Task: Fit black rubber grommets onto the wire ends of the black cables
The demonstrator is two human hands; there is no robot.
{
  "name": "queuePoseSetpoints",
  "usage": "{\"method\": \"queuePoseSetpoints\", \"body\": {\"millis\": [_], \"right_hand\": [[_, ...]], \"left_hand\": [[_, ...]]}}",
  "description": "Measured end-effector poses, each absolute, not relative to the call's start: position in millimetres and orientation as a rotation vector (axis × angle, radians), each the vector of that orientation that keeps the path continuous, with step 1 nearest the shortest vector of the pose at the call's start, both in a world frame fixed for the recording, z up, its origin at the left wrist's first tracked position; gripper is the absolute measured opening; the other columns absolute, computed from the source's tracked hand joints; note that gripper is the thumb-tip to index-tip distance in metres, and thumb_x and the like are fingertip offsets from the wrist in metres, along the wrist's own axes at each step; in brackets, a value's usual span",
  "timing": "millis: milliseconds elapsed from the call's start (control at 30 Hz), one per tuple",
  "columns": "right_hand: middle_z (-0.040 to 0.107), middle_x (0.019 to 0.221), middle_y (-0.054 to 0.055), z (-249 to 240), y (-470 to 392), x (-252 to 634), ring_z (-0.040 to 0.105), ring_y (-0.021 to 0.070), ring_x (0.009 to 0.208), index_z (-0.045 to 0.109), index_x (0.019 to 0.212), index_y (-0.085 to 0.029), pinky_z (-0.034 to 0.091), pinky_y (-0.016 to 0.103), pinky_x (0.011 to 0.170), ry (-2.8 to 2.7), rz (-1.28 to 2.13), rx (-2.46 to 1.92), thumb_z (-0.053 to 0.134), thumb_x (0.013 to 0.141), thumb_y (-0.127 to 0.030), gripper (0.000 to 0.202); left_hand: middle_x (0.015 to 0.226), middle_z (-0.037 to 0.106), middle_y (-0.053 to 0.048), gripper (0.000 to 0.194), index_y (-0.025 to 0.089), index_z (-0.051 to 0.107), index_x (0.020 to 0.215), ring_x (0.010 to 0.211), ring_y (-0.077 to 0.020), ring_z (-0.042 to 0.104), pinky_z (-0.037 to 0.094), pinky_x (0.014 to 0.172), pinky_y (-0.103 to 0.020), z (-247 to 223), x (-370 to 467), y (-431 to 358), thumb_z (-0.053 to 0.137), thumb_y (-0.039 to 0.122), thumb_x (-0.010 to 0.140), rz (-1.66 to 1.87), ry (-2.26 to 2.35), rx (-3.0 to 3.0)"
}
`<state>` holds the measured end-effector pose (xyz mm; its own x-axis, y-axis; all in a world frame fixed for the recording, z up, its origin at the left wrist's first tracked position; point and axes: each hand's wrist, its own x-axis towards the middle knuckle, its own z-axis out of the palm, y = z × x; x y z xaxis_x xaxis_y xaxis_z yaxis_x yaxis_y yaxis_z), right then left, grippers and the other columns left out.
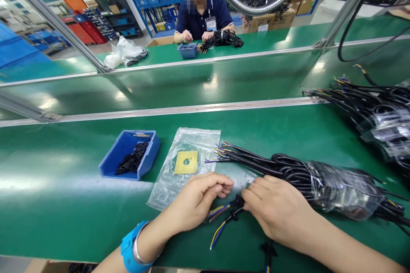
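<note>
My right hand (277, 207) is closed, fingers bent down at a black cable (238, 210) with a small black plastic fitting near its stripped end. Blue, yellow and brown wires (219, 210) stick out of that end toward my left hand (205, 194). The left fingers are curled toward the thumb; whatever they hold, if anything, is hidden. Just below lies a second cable end with a black fitting (234, 216) and loose coloured wires. Another black fitting (268, 248) sits at the bench's near edge. Behind my right hand rests a bundle of black cables (294, 170), partly wrapped in clear plastic.
A blue bin (107, 169) of black plastic parts stands to the left. A yellow square plate (181, 166) with a hole lies on a clear plastic bag (166, 187). More cables (378, 106) pile up at right. Across the bench, a person (205, 13) works beside a cable bundle (227, 38).
</note>
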<state>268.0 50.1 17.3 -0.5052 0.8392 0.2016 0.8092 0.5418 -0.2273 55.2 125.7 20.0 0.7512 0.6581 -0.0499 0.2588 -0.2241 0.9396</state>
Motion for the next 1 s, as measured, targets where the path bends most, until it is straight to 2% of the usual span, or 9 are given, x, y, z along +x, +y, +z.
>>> {"method": "queuePoseSetpoints", "body": {"millis": [100,200,333,400,500,567,700,867,1000], "right_hand": [[0.059,0.081,0.003,29.0,46.4,269.5,0.051,0.0196,0.076,0.057,0.078,-0.02,0.037,0.035,0.074,-2.461,0.376,-1.403,0.052,0.079,-0.019,0.006],[0.06,0.09,0.006,31.5,47.5,269.0,0.054,0.0209,0.087,0.059,0.077,-0.019,0.042,0.036,0.083,-2.333,0.417,-1.368,0.047,0.074,-0.014,0.013],[0.062,0.091,0.011,21.2,56.2,261.2,0.056,0.0208,0.093,0.063,0.086,-0.011,0.046,0.033,0.087,-2.223,0.042,-1.362,0.037,0.08,-0.002,0.028],[0.063,0.098,0.016,16.9,60.0,254.6,0.056,0.0247,0.099,0.064,0.091,-0.007,0.046,0.036,0.089,-2.285,-0.212,-1.473,0.038,0.079,-0.002,0.028],[0.059,0.112,0.025,16.1,64.3,246.0,0.055,0.0331,0.105,0.062,0.1,-0.001,0.047,0.041,0.083,-2.371,-0.521,-1.681,0.046,0.074,-0.003,0.03],[0.061,0.105,0.025,18.3,67.9,243.6,0.058,0.0332,0.096,0.06,0.105,0.0,0.047,0.04,0.074,-2.39,-0.604,-1.777,0.051,0.072,-0.003,0.034],[0.057,0.074,0.009,22.6,76.7,245.5,0.053,0.0253,0.069,0.061,0.097,-0.01,0.041,0.036,0.063,-2.385,-0.549,-1.852,0.054,0.074,-0.004,0.025],[0.05,0.069,0.007,22.3,81.1,246.7,0.047,0.0251,0.069,0.055,0.072,-0.017,0.036,0.036,0.063,-2.349,-0.518,-1.846,0.051,0.075,-0.006,0.013],[0.051,0.074,0.009,23.4,76.7,246.2,0.045,0.0233,0.073,0.052,0.069,-0.017,0.037,0.036,0.067,-2.14,-0.351,-1.643,0.044,0.081,-0.012,0.015]], "left_hand": [[0.101,0.067,-0.007,0.025,0.018,0.063,0.11,0.092,-0.0165,0.064,0.052,0.083,-0.029,24.9,58.7,122.1,0.045,0.025,0.094,0.275,0.594,1.768],[0.099,0.07,-0.007,0.022,0.016,0.068,0.104,0.091,-0.0181,0.065,0.05,0.085,-0.028,24.8,64.9,113.4,0.056,0.027,0.089,0.18,0.443,1.862],[0.101,0.071,-0.009,0.023,0.015,0.071,0.103,0.09,-0.0181,0.067,0.051,0.082,-0.025,16.7,73.1,103.9,0.063,0.024,0.084,0.238,0.374,1.87],[0.096,0.071,-0.009,0.018,0.015,0.073,0.097,0.088,-0.0175,0.066,0.051,0.082,-0.026,12.8,75.0,103.9,0.064,0.02,0.082,0.322,0.429,1.869],[0.09,0.07,-0.008,0.013,0.014,0.072,0.09,0.083,-0.0165,0.065,0.052,0.078,-0.026,10.6,74.3,107.4,0.063,0.016,0.08,0.392,0.566,1.857],[0.091,0.069,-0.007,0.015,0.015,0.071,0.092,0.08,-0.0153,0.065,0.054,0.075,-0.025,11.1,72.5,109.0,0.062,0.015,0.081,0.384,0.635,1.84],[0.097,0.067,-0.008,0.019,0.015,0.07,0.096,0.081,-0.0148,0.065,0.055,0.076,-0.025,12.7,69.8,107.8,0.06,0.014,0.08,0.375,0.677,1.847],[0.098,0.066,-0.008,0.02,0.015,0.07,0.097,0.079,-0.0146,0.065,0.055,0.076,-0.026,11.6,68.8,106.3,0.061,0.015,0.079,0.374,0.686,1.829],[0.094,0.068,-0.006,0.021,0.015,0.067,0.1,0.077,-0.0156,0.066,0.055,0.073,-0.028,7.1,69.3,108.2,0.06,0.017,0.081,0.395,0.707,1.71]]}}
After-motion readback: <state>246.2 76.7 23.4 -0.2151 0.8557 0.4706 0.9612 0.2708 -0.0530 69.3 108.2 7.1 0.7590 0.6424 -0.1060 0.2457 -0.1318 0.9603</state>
